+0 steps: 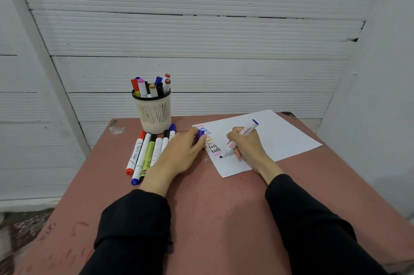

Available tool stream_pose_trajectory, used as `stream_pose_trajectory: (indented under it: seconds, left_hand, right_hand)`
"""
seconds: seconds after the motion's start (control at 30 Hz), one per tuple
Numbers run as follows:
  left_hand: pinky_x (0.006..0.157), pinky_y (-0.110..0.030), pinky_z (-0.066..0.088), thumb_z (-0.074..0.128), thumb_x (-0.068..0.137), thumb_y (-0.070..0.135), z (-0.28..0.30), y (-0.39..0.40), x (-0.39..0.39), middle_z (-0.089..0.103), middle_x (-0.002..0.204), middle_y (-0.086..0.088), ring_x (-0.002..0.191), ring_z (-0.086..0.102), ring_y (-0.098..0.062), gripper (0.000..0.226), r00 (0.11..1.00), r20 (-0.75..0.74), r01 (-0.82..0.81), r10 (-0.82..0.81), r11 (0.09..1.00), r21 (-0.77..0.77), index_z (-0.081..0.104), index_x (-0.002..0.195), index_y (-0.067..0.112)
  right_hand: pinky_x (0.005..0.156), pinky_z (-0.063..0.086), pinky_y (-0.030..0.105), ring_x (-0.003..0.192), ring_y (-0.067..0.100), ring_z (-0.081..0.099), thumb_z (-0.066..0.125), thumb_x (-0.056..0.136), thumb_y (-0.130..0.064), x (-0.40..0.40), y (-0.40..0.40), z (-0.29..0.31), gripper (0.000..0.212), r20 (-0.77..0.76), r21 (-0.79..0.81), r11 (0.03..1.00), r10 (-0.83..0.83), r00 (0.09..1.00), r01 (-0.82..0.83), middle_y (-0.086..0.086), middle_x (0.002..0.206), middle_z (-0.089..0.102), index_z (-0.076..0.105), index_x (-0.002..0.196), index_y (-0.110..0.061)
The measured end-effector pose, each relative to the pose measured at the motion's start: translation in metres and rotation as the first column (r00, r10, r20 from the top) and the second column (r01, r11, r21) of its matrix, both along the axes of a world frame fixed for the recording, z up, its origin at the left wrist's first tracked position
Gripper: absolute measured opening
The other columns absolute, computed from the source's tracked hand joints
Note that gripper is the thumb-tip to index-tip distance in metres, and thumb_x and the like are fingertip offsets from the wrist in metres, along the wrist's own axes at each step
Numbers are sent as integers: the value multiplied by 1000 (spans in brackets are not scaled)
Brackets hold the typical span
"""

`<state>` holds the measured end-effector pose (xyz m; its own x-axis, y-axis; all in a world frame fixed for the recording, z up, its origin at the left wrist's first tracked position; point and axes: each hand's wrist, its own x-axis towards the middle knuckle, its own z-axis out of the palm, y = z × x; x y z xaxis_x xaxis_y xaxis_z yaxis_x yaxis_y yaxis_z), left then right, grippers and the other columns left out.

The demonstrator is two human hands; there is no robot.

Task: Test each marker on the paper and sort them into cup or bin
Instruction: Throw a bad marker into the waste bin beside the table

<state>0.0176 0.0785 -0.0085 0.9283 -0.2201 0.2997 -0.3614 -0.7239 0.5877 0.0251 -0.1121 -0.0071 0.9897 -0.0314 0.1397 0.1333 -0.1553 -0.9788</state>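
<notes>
Hands point(245, 145) on marker point(238, 140); cap point(201, 134) beside paper point(280, 135)

Open reddish-brown tabletop point(201, 203) runs from centre down to 6 o'clock, easy passage there. At 11 o'clock the cream slotted plastic cup point(154, 115) crammed with markers blocks the back edge, with a row of loose markers point(145, 153) lying just in front. The white paper sheet point(275, 138) at 1 o'clock lies flat, mostly bare toward its far right corner.
</notes>
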Motion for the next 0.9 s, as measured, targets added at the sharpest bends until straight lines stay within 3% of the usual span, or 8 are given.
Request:
stream_pose_trajectory:
  seconds: [0.2,0.3,0.57,0.73,0.9]
  left_hand:
    - [76,-50,50,37,97,50,-1,2,1,72,84,0,84,63,-20,35,1000,-17,-5,4,1000,-1,42,76,22]
    - [76,-50,50,37,96,52,-1,2,1,72,84,-1,84,64,-21,36,1000,-21,-4,4,1000,-3,43,77,22]
    - [78,-49,49,37,95,52,1,1,-1,72,82,0,84,63,-19,33,999,-26,-19,19,1000,2,41,76,26]
    - [78,-49,50,37,96,51,3,0,-3,72,86,-1,85,64,-19,32,999,-32,-17,18,1000,16,42,77,26]
    - [77,-48,50,36,96,53,3,0,-3,72,87,0,86,63,-18,33,999,-34,-23,25,999,40,41,76,27]
  right_hand:
    - [43,31,22,29,9,35,54,91,-4,-1,1,1,43,7,-33,999,7,1000,-6,-3,41,47,35,53,-12]
    - [38,26,20,29,10,33,54,90,-3,-1,0,1,42,-2,-15,1000,0,1000,0,12,57,49,35,54,-13]
    - [39,23,20,35,11,30,55,88,-6,0,0,1,42,-24,-26,998,-51,998,51,15,64,43,32,54,-16]
    - [48,21,24,46,12,29,54,86,-3,1,0,1,46,-31,4,997,-75,997,75,6,56,34,29,52,-19]
    - [46,22,23,47,11,30,55,88,-5,0,0,0,54,-36,12,997,-82,996,82,-3,49,35,29,46,-25]
